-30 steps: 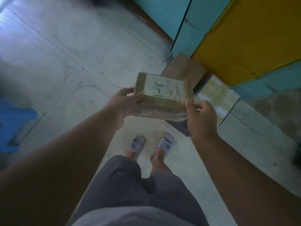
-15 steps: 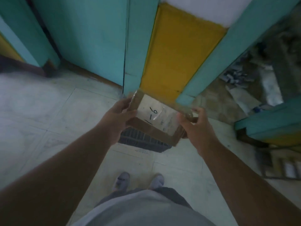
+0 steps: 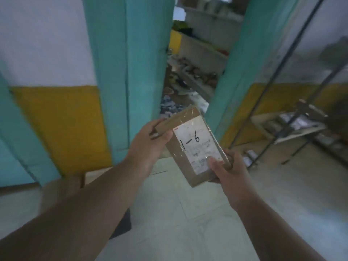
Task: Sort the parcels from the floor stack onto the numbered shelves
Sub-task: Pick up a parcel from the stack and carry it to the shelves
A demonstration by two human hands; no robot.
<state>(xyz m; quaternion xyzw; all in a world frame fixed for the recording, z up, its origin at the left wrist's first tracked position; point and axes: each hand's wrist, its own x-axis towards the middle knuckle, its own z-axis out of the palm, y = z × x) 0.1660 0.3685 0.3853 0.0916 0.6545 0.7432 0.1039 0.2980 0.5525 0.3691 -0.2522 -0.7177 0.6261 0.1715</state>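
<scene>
While both hands (image 3: 150, 146) (image 3: 228, 170) grip it, the taped brown parcel (image 3: 192, 146) shows what looks like "1-6".

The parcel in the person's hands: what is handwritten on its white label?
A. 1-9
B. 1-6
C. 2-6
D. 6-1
B. The white label on the brown parcel reads "1-6" in black marker, with the left hand gripping the parcel's upper left corner and the right hand gripping its lower right edge, thumb on the label.
</scene>
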